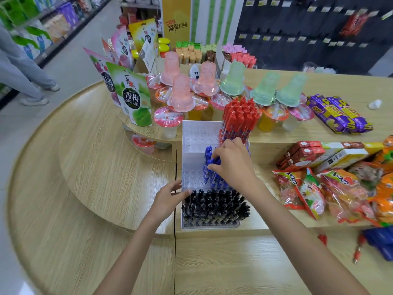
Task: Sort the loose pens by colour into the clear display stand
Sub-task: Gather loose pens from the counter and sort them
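I'm seating blue pens [209, 158], pinched in my right hand [232, 165], into the display stand [197, 133]; my left hand [169, 196] grips its wall. Next, I'd judge: the empty holes left of the grip.

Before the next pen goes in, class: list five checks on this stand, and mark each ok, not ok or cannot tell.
1. Stand steadied: the left hand holds the left edge of the stand. Ok.
2. Pens in hand: the right hand grips the blue pens in the middle tier. Ok.
3. Colours apart: black pens in front, blue in the middle, red pens at the back. Ok.
4. Room for more blue: free holes on the middle tier's left. Ok.
5. Every pen fully seated: cannot tell.
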